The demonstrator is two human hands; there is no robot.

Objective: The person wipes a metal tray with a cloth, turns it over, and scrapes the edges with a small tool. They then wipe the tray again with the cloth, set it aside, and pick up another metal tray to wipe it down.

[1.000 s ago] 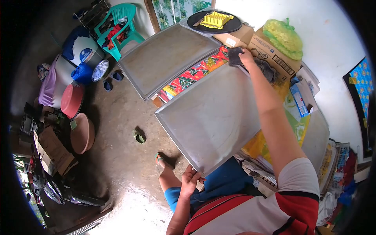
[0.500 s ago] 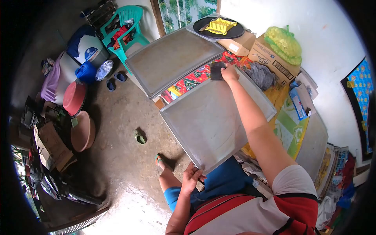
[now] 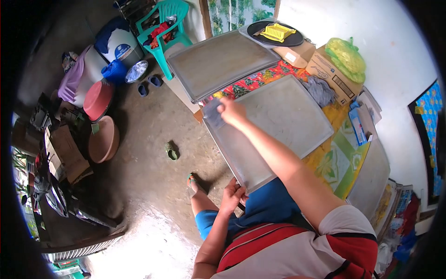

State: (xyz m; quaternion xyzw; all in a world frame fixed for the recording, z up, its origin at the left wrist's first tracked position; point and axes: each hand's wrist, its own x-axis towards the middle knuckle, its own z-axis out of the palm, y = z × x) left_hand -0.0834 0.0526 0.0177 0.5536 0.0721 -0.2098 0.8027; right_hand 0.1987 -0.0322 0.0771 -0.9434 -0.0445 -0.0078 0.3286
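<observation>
A flat grey metal tray (image 3: pixel 278 118) lies tilted on the table, its near corner over my lap. My left hand (image 3: pixel 232 197) grips that near corner, with the fingers closed around the rim. At the tray's far left corner, my right hand (image 3: pixel 231 111) is closed on a dark, flat pad (image 3: pixel 213 113), which lies against the tray surface; both are slightly blurred. Beyond a strip of red patterned cloth (image 3: pixel 246 83) rests a second, browner metal tray (image 3: pixel 223 60).
Behind the trays are a round black tray (image 3: pixel 260 35) with a yellow rack (image 3: pixel 278 32), a cardboard box (image 3: pixel 332 76), a yellow-green bag (image 3: pixel 346 58) and a grey rag (image 3: pixel 319 90). A green chair (image 3: pixel 162 35), basins (image 3: pixel 103 139) and a clog (image 3: pixel 172 151) stand left.
My right hand has moved with the dark pad from the tray's far edge to its left corner. My left hand still holds the near corner. The view has shifted slightly.
</observation>
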